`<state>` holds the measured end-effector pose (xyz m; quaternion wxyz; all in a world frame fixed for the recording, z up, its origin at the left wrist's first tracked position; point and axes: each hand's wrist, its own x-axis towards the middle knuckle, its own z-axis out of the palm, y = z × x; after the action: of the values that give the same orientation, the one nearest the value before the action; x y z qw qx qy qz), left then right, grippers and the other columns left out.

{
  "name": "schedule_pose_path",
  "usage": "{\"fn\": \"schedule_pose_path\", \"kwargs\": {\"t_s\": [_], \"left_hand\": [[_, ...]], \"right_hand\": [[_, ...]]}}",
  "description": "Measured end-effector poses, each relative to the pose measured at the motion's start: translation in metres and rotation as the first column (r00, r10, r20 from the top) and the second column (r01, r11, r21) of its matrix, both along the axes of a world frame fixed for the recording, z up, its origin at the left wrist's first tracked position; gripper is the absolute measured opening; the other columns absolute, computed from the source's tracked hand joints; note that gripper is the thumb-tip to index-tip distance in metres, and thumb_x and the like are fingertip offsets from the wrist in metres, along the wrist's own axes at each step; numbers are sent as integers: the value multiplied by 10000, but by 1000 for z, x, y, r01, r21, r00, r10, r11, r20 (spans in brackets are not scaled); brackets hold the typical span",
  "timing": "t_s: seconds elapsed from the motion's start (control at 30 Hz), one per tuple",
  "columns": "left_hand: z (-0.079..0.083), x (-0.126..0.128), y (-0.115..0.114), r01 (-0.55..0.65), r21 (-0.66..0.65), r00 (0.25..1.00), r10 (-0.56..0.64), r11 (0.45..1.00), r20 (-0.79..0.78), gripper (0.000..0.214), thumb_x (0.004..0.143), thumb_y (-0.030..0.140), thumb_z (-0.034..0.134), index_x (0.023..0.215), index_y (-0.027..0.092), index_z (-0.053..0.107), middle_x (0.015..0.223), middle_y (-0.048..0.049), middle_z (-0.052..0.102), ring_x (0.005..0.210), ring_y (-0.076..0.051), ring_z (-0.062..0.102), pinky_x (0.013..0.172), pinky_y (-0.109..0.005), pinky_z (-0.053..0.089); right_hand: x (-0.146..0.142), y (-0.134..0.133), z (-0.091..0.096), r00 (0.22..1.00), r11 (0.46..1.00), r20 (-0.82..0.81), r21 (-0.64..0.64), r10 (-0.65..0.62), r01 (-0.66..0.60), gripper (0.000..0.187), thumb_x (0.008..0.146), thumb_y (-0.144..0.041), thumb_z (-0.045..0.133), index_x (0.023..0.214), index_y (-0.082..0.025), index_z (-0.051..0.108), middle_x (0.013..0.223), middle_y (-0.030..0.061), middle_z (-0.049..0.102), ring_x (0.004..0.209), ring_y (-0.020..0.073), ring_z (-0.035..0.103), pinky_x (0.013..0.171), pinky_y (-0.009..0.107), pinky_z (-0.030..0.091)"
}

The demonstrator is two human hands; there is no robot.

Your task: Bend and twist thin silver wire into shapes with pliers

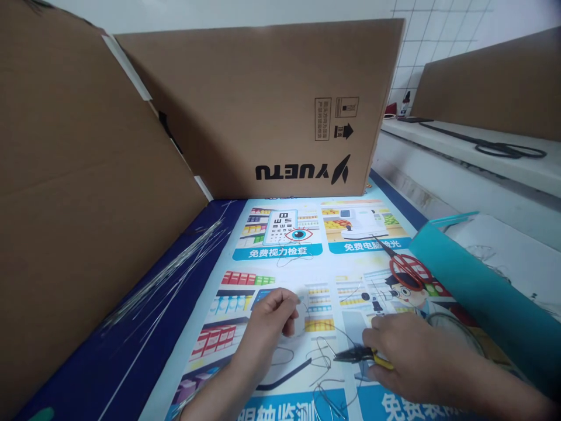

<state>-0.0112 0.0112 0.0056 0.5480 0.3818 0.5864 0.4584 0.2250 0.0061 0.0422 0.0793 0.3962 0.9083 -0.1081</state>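
My left hand [275, 311] is closed in a pinch above the printed sheet, and a thin wire [326, 325] curves away from its fingertips. The fingers hide most of what they hold. In my right hand [403, 348] is a pair of pliers [356, 354] with dark jaws and yellow handles, pointing left. Several loops of thin wire [323, 358] lie on the sheet just left of the jaws and below them. Red-handled scissors [409, 271] rest beyond my right hand, their tips pointing away.
Straight wires [169, 275] lie in a bundle on the blue border at left. Cardboard panels [245, 111] stand at the back and left. A teal box [482, 286] with fine wire pieces inside sits at right. Black scissors [504, 146] lie on the ledge.
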Motion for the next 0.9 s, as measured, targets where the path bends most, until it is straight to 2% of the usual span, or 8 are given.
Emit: {"fn": "schedule_pose_path", "kwargs": {"t_s": [0.3, 0.67, 0.8, 0.9], "left_hand": [[6, 6, -1, 4, -35, 1000, -4, 999, -3, 156, 702, 308, 565, 632, 174, 525, 541, 49, 511, 395, -58, 407, 422, -191, 281], [-4, 0, 1, 94, -37, 995, -93, 995, 25, 184, 731, 323, 553, 627, 175, 522, 534, 48, 506, 401, -57, 405, 421, -186, 284], [1, 4, -1, 83, -64, 996, -81, 994, 34, 195, 744, 310, 549, 616, 169, 507, 521, 48, 494, 378, -48, 388, 405, -183, 265], [1, 8, -5, 115, -98, 986, -102, 989, 136, 203, 754, 325, 554, 639, 168, 496, 552, 40, 506, 371, -41, 395, 392, -181, 264]], "right_hand": [[2, 3, -1, 1000, 1000, 10, 10, 11, -11, 249, 792, -423, 482, 799, -220, 627, 731, 83, 639, 631, 245, 579, 536, 308, 337], [1, 9, 0, 998, 998, 36, 40, -44, 43, 224, 794, -387, 494, 811, -206, 625, 752, 86, 647, 684, 244, 585, 555, 302, 338], [-3, 11, 5, 993, 991, -2, 65, -115, 115, 238, 807, -415, 478, 826, -222, 616, 779, 69, 645, 684, 242, 585, 544, 297, 324], [-8, 12, 7, 982, 977, -69, 117, -174, 181, 256, 828, -423, 448, 882, -224, 601, 821, 64, 633, 717, 243, 583, 555, 302, 324]]}}
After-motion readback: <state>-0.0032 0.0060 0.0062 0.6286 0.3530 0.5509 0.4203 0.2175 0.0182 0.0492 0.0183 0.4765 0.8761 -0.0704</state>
